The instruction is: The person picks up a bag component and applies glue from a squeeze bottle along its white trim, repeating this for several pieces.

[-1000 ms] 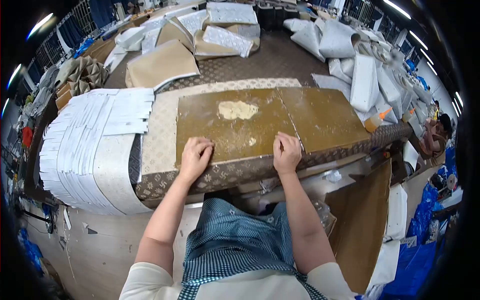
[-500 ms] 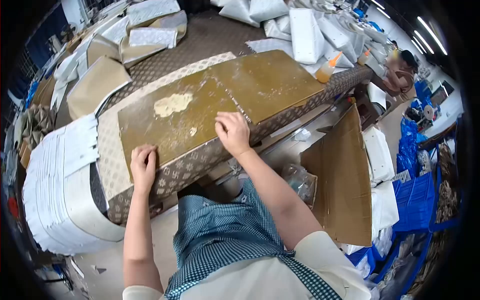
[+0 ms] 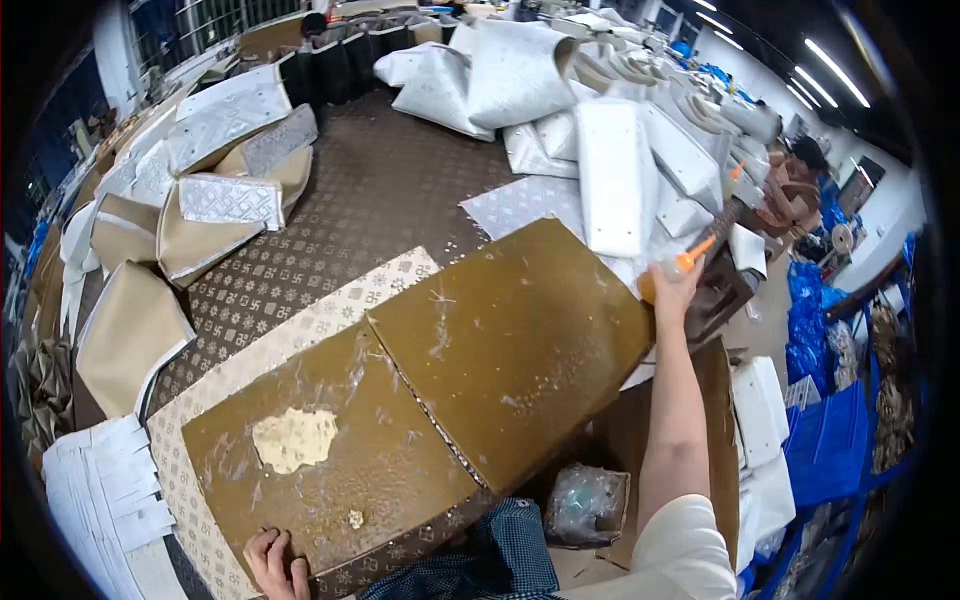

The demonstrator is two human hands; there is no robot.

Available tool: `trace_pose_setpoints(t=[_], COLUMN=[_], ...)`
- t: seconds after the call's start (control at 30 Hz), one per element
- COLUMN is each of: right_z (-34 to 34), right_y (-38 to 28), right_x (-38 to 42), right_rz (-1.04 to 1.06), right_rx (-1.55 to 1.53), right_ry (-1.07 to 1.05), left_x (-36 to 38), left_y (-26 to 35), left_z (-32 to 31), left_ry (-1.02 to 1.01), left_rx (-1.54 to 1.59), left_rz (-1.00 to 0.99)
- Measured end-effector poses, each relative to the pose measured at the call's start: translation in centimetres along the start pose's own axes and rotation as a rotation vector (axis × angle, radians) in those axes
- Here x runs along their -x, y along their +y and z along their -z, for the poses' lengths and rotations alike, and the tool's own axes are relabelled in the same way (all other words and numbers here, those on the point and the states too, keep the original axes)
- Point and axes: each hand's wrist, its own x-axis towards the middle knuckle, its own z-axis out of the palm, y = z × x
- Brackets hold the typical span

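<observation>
Head view: my right hand (image 3: 678,287) is curled around an amber bottle (image 3: 647,289) with an orange nozzle (image 3: 694,253), just beside the right end of the right-hand brown board (image 3: 510,345); whether the bottle's base touches the table covering (image 3: 380,175) I cannot tell. My left hand (image 3: 275,565), fingers partly bent and gripping nothing that I can make out, rests at the near left corner of the left-hand brown board (image 3: 385,470). A narrow seam separates the two boards, which lie on a pale patterned sheet (image 3: 185,400). An irregular cream patch (image 3: 296,440) marks the left-hand board; white padded pieces (image 3: 610,180) are heaped beyond the bottle.
</observation>
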Motion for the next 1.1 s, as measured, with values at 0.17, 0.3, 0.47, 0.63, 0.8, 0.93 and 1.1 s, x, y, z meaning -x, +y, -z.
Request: trace_pose_setpoints(t=[0.17,0.3,0.47,0.63,0.8,0.93,1.1], right_z=[-2.8,-0.8,2.2,4.3,3.8,3.7,-3.4], right_y=[0.1,-4.1,-18.9,-31.5,-36.3,-42.8,-39.6], right_x=[1.6,5.0,17.0,26.4,26.0,25.1,28.3], right_rz=[-0.209,-0.14,-0.346,-0.235,-0.247,-1.156,-1.441], right_rx=[-0.26,-0.28,-0.749,-0.734,-0.982,-0.802,-1.011], right_ry=[-0.079,-0.227,-0.89,-1.361,-1.712,-1.82,-1.538], left_x=[2.3,-0.5,-8.1,-12.8,-13.7,-15.5,-19.8], left_y=[-5.1,-3.9,5.7,11.9,7.6,5.7,-1.2], left_z=[0.2,1.3,0.8,0.9,4.5,5.2,7.2], left_ry=[0.023,0.034,-0.027,-0.063,-0.1,-0.071,0.013], left_rx=[-0.084,-0.049,0.457,0.563,0.913,1.217,1.338], left_rz=[0.021,0.11,0.111,-0.007,0.165,0.024,0.279])
